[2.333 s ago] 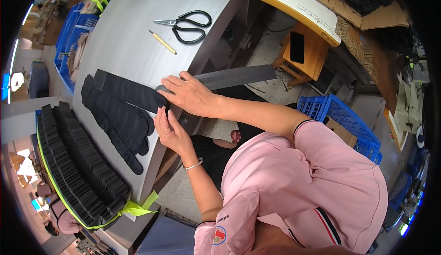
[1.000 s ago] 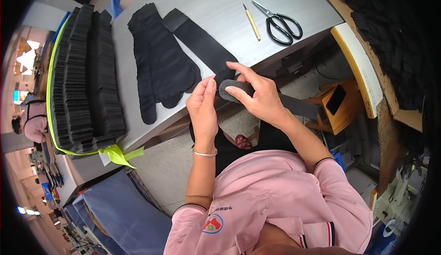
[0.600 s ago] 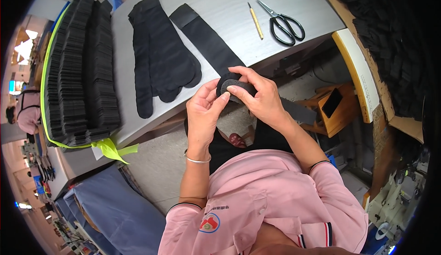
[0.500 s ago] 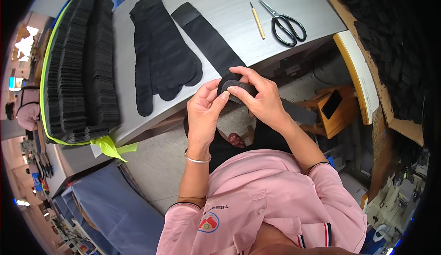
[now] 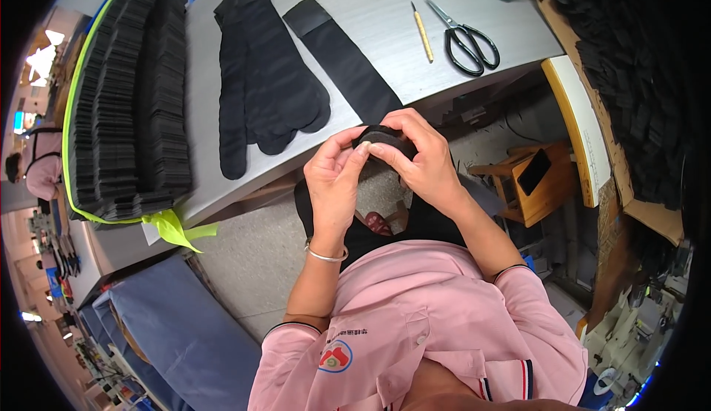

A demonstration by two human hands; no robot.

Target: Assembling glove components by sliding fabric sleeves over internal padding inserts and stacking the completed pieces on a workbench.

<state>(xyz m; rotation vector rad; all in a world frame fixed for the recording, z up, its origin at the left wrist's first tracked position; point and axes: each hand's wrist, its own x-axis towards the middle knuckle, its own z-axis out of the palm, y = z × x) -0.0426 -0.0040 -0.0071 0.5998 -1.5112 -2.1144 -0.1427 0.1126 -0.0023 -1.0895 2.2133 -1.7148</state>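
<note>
Both hands are in front of my body, just off the table's near edge. Between them is the curled end of a black fabric strap (image 5: pixel 389 142), its inner face dark grey. My left hand (image 5: pixel 333 170) pinches its left side between thumb and fingers. My right hand (image 5: pixel 424 152) grips the other side, fingers over the top and thumb pressing the grey face. Just beyond my hands, a flat black fabric strip (image 5: pixel 344 59) lies on the table up to the edge; my fingers hide whether it joins the held piece. Overlapping black fabric pieces with rounded ends (image 5: pixel 270 78) lie to the left.
Black-handled scissors (image 5: pixel 468 44) and a thin yellow-handled awl-like tool (image 5: pixel 423 35) lie at the right. A tall stack of black pieces (image 5: pixel 133 100), bound with neon-yellow band, stands left. A carton of black pieces (image 5: pixel 629 85) and a wooden stool (image 5: pixel 529 196) are at right.
My hands keep hold of the strap end, which now sits slightly lower and more bent between my fingers. The view has shifted slightly; the table things lie as before.
</note>
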